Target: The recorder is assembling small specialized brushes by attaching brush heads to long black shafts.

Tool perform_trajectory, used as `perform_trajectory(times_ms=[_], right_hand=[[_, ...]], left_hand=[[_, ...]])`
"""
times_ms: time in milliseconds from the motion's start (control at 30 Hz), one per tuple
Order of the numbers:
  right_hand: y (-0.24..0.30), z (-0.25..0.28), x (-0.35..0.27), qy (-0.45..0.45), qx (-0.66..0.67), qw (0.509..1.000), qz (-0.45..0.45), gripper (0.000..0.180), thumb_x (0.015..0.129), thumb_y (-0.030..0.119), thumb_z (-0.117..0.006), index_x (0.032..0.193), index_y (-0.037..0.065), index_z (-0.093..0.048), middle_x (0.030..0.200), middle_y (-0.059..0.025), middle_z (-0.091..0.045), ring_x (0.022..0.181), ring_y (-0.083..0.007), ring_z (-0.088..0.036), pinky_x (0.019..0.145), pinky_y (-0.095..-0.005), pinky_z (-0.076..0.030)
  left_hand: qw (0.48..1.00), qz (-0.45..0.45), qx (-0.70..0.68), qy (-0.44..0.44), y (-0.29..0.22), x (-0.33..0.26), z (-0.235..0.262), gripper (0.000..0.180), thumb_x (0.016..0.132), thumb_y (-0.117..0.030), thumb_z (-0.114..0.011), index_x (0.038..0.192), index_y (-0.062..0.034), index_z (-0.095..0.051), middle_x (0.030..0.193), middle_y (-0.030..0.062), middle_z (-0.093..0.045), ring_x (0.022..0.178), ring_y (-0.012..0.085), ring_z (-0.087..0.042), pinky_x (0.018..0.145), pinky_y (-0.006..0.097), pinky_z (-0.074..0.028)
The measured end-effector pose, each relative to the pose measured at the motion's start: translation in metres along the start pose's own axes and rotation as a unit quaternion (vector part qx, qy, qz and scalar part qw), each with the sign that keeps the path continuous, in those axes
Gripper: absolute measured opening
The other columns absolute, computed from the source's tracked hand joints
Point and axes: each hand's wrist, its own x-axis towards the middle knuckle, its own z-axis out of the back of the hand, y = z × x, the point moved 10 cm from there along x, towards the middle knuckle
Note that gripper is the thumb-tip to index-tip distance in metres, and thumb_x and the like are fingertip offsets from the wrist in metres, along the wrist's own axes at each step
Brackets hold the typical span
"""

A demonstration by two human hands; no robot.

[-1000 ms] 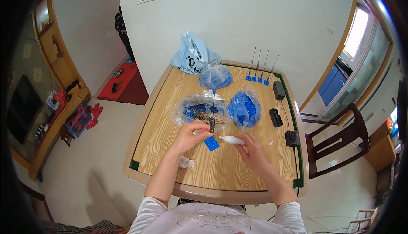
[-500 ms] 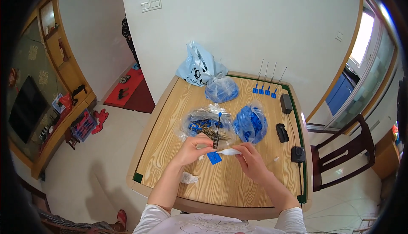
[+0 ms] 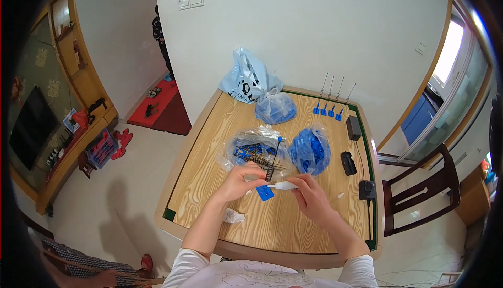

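Note:
Near the middle of the table, my left hand (image 3: 242,182) pinches a dark thin rod with a coil spring (image 3: 269,173) near its lower end and a small blue tip on top. The rod leans slightly to the right. My right hand (image 3: 313,199) grips a small white glue bottle (image 3: 286,185), its thin nozzle pointing left at the foot of the spring; whether they touch I cannot tell. Just below the fingers is a blue rectangular base (image 3: 265,193). Beyond my hands lies an open clear bag (image 3: 251,149) of dark springs and blue pieces.
Clear bags of blue parts (image 3: 310,151) (image 3: 275,108) and a light blue plastic bag (image 3: 243,78) stand farther back. Several finished-looking rods on blue bases (image 3: 328,111) stand at the far right. A crumpled tissue (image 3: 233,216) lies near my left forearm. A dark chair (image 3: 424,191) is at the right.
The rod's top has tipped a little to the right. Both hands stay close together in nearly the same place. At the lower left, more of another person has come into view.

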Motion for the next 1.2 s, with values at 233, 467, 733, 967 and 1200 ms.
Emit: perform_trajectory(times_ms=[233, 467, 733, 967, 1200], right_hand=[[0.006, 0.004, -0.002, 0.000, -0.024, 1.000, 0.008, 0.033, 0.086, 0.002, -0.058, 0.118, 0.007, -0.053, 0.105, -0.0136, -0.054, 0.096, -0.0345, -0.055, 0.079, -0.0412, -0.048], [0.007, 0.004, -0.002, 0.006, -0.038, 0.999, 0.008, 0.033, 0.086, 0.003, -0.058, 0.118, 0.008, -0.053, 0.104, -0.0132, -0.053, 0.096, -0.0337, -0.055, 0.079, -0.0414, -0.048], [0.015, 0.009, -0.001, 0.006, -0.068, 0.997, 0.029, 0.035, 0.084, 0.002, -0.059, 0.118, 0.008, -0.053, 0.103, -0.0128, -0.053, 0.096, -0.0331, -0.054, 0.079, -0.0406, -0.049], [0.019, 0.009, -0.001, 0.015, -0.098, 0.994, 0.038, 0.036, 0.084, 0.001, -0.060, 0.118, 0.008, -0.053, 0.102, -0.0122, -0.052, 0.095, -0.0310, -0.055, 0.078, -0.0395, -0.049], [0.022, 0.011, 0.000, 0.019, -0.105, 0.993, 0.042, 0.036, 0.083, 0.002, -0.061, 0.118, 0.008, -0.053, 0.103, -0.0122, -0.052, 0.095, -0.0308, -0.055, 0.078, -0.0395, -0.049]], left_hand=[[1.000, 0.003, -0.028, -0.010, -0.003, -0.002, -0.002, 0.015, 0.076, -0.005, -0.075, 0.089, -0.0016, -0.070, 0.084, 0.0052, -0.067, 0.084, 0.0166, -0.055, 0.077, 0.031, -0.044], [0.999, 0.026, -0.043, -0.012, -0.003, -0.002, -0.004, 0.014, 0.076, -0.005, -0.075, 0.089, -0.0008, -0.070, 0.086, 0.0061, -0.066, 0.085, 0.0167, -0.057, 0.078, 0.031, -0.045], [1.000, 0.003, -0.025, 0.001, -0.007, 0.000, -0.006, 0.014, 0.077, -0.005, -0.075, 0.089, -0.0009, -0.070, 0.085, 0.0059, -0.066, 0.084, 0.0169, -0.057, 0.077, 0.030, -0.045], [0.999, 0.018, -0.037, 0.009, -0.002, -0.001, -0.009, 0.014, 0.077, -0.004, -0.074, 0.090, -0.0012, -0.070, 0.086, 0.0057, -0.067, 0.085, 0.0170, -0.056, 0.077, 0.030, -0.045], [0.999, 0.004, -0.041, 0.006, -0.005, -0.001, -0.009, 0.014, 0.077, -0.004, -0.074, 0.091, -0.0010, -0.070, 0.087, 0.0054, -0.067, 0.085, 0.0168, -0.056, 0.077, 0.030, -0.045]])
